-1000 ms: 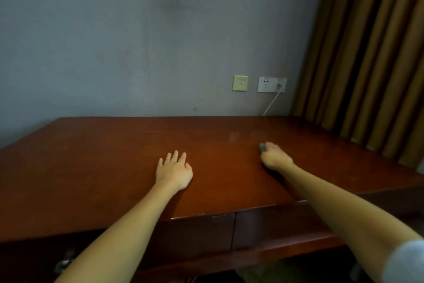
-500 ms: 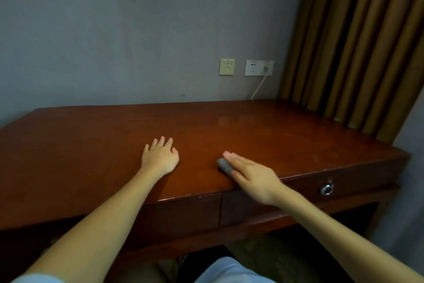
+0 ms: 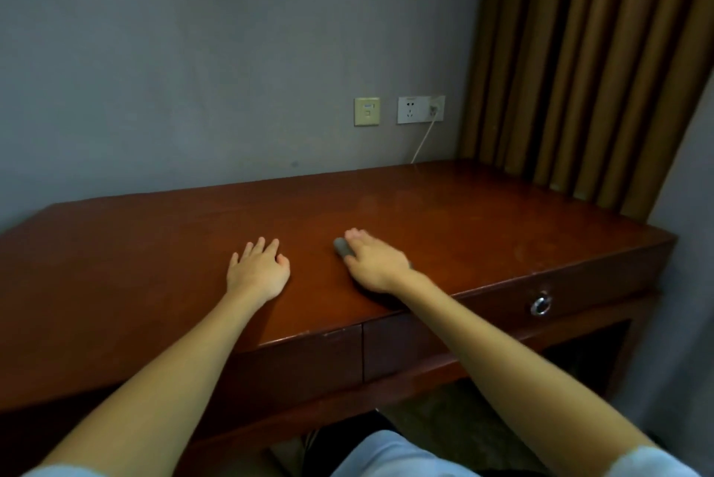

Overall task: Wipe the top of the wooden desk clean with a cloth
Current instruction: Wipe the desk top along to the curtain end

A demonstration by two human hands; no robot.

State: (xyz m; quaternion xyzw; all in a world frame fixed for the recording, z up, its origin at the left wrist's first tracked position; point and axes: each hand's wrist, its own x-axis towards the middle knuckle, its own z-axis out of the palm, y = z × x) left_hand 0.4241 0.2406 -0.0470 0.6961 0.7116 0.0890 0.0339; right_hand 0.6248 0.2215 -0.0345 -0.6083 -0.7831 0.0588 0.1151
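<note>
A small grey folded cloth (image 3: 341, 245) is pressed flat on the reddish-brown polished wooden desk top (image 3: 483, 229) under the right hand (image 3: 376, 264). It lies a little right of the middle, set in from the near edge, and only its left end shows beyond the fingers. The right hand's fingers are laid nearly straight over the cloth and pressed down, not curled round it. The left hand (image 3: 258, 271) is laid palm-down on the wood just to the left, fingers slightly spread, with nothing held.

The step in hand is judged to be a wiping stroke across the middle of the top. It is done well if even pressure is kept through the flat fingers, so the small cloth is not bunched or left behind. Strokes should be overlapped, and the far right corner, by the brown pleated curtain (image 3: 579, 63) and the white cable (image 3: 423, 144), should be covered too. The left hand should be moved off any patch not yet wiped.

Compared with half a second ago, the cloth and right hand are seen farther from the near edge. A second ago they were well to the right. The left hand is kept in the same place.
</note>
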